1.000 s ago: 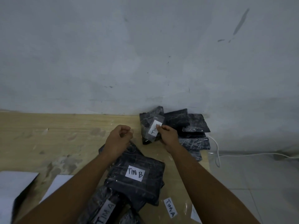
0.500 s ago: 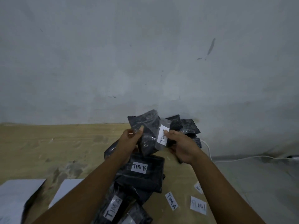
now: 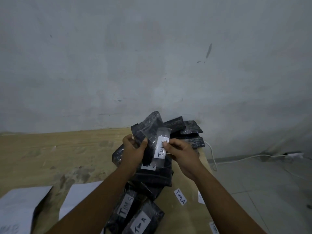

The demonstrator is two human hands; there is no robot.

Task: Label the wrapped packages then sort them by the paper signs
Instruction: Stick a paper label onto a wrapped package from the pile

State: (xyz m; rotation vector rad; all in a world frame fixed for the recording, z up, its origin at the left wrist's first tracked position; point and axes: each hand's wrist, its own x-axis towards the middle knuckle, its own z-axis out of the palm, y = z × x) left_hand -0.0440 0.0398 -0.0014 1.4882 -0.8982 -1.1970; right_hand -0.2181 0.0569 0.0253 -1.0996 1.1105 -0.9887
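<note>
Both hands hold one dark plastic-wrapped package (image 3: 148, 130) up above the table. My left hand (image 3: 133, 150) grips its left side. My right hand (image 3: 181, 152) pinches its right edge, thumb on a white label (image 3: 161, 146) that reads "TIM" on the wrap; the last letter is hidden. Below lie labelled packages: one under my hands (image 3: 155, 174) with its label mostly hidden, and two marked "TIM A" (image 3: 125, 206) (image 3: 143, 220). A pile of unlabelled dark packages (image 3: 187, 130) sits by the wall.
Loose labels lie on the wooden table (image 3: 59, 149): one "TIM A" (image 3: 180, 196), others near my right forearm. Two white paper sheets (image 3: 18, 206) (image 3: 79, 196) lie at the left front. A white cable (image 3: 236, 160) runs over the tiled floor at the right. The wall is close behind.
My right hand lifted the package off the pile and brought it toward me. My left hand, a closed fist before, has taken hold of the package's left side.
</note>
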